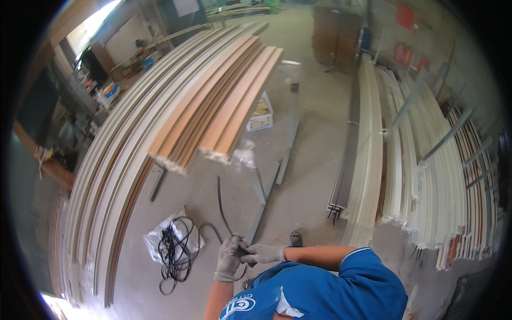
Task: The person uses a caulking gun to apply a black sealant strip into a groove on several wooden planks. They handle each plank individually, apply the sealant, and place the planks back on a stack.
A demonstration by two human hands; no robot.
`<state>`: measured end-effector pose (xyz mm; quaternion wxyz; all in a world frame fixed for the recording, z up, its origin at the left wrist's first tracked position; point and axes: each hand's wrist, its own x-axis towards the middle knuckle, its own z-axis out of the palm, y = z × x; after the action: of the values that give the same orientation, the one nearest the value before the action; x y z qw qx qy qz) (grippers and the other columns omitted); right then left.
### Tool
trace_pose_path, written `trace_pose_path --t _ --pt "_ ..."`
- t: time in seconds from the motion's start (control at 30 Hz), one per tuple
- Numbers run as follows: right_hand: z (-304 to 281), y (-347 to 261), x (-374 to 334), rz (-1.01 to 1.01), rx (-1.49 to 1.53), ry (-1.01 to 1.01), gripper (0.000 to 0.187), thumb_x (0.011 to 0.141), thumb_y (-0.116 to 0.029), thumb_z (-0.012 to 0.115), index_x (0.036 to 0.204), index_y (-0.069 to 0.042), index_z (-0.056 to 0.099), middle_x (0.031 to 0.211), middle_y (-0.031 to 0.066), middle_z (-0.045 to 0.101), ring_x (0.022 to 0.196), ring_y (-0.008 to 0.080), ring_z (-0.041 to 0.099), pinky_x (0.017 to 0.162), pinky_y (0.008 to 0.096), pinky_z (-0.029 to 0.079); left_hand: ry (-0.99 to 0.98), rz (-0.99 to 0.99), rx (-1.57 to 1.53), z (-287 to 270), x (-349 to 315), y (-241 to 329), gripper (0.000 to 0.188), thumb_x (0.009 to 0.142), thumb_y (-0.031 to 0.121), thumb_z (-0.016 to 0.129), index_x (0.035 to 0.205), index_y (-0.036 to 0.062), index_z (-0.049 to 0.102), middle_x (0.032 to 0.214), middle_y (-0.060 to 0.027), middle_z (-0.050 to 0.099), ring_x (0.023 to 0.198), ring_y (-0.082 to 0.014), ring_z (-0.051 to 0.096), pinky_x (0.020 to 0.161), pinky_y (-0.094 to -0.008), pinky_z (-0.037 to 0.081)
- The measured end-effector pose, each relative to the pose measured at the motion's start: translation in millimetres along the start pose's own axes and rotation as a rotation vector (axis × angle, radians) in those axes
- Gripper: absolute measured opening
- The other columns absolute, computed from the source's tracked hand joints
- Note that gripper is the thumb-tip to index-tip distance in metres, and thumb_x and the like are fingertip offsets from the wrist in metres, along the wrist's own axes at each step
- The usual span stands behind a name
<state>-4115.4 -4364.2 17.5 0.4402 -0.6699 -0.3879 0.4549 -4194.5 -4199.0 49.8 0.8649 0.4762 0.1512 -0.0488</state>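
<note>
My left hand [229, 258], in a pale grey work glove, is closed around a long black flexible strip [220, 198]. One length of the strip stands up above that hand, and another curves away to the left. My right hand [268, 253], gloved the same way, reaches across from the right and meets the left at the strip, with its fingers closed there. Exactly how the fingers grip is partly hidden. On the floor to the left, a tangled heap of black strip [174, 246] lies over a crumpled clear plastic bag [153, 238].
Long white and brown profiles [114, 136] lie on supports at the left, with orange-brown profiles [242, 114] beside them. A white crate [260, 126] sits behind a metal stand [268, 189]. More wrapped profiles [370, 154] fill a rack with metal posts [448, 137] at the right.
</note>
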Motion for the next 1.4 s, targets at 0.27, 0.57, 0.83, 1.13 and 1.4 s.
trace_pose_path --t 0.27,0.57,0.83,1.13,1.4 --pt "-102.9 157.0 -193.4 0.59 -0.418 0.374 0.036 0.087 -0.033 0.06 0.111 -0.009 0.071 0.101 0.0207 0.072 0.093 0.0413 0.068 0.084 0.0489 0.053 -0.091 -0.044 0.31 88.2 96.4 -26.3 0.023 0.104 0.024 0.059 0.108 0.0014 0.063 0.078 -0.0029 0.064 0.073 -0.0129 0.061 0.071 -0.0273 0.049" --pt "-52.9 187.6 -272.6 0.85 0.336 0.58 0.042 0.081 -0.041 0.081 0.097 -0.003 0.073 0.09 0.0113 0.072 0.078 0.0221 0.07 0.072 0.0369 0.056 -0.103 -0.174 0.452 82.9 122.9 -37.2 0.026 0.104 0.026 0.06 0.106 0.0007 0.063 0.075 -0.0001 0.059 0.07 -0.0108 0.057 0.067 -0.0262 0.046" --pt "-65.7 160.9 -200.8 0.726 -0.199 0.747 0.036 0.084 -0.037 0.079 0.097 -0.004 0.073 0.09 0.0125 0.072 0.078 0.0248 0.07 0.072 0.0379 0.056 -0.061 -0.127 0.512 63.0 130.8 -23.1 0.029 0.101 0.034 0.064 0.102 0.0045 0.065 0.073 0.0007 0.06 0.067 -0.0079 0.057 0.06 -0.0263 0.042" --pt "-69.4 145.3 -176.3 0.694 -0.393 0.75 0.03 0.086 -0.033 0.076 0.097 -0.005 0.073 0.09 0.0139 0.073 0.078 0.0278 0.07 0.071 0.0391 0.056 0.046 -0.168 0.402 12.2 108.4 -9.6 0.032 0.099 0.034 0.066 0.107 0.0028 0.066 0.075 -0.0012 0.059 0.068 -0.01 0.059 0.059 -0.0264 0.046" --pt "-53.4 130.0 -185.7 0.666 -0.476 0.772 0.024 0.089 -0.029 0.074 0.097 -0.006 0.073 0.09 0.0152 0.073 0.078 0.0305 0.07 0.071 0.0402 0.055 0.108 -0.326 0.305 0.6 94.5 15.7 0.019 0.1 0.022 0.064 0.094 0.0045 0.061 0.068 0.0013 0.053 0.058 -0.0082 0.048 0.051 -0.0267 0.039"
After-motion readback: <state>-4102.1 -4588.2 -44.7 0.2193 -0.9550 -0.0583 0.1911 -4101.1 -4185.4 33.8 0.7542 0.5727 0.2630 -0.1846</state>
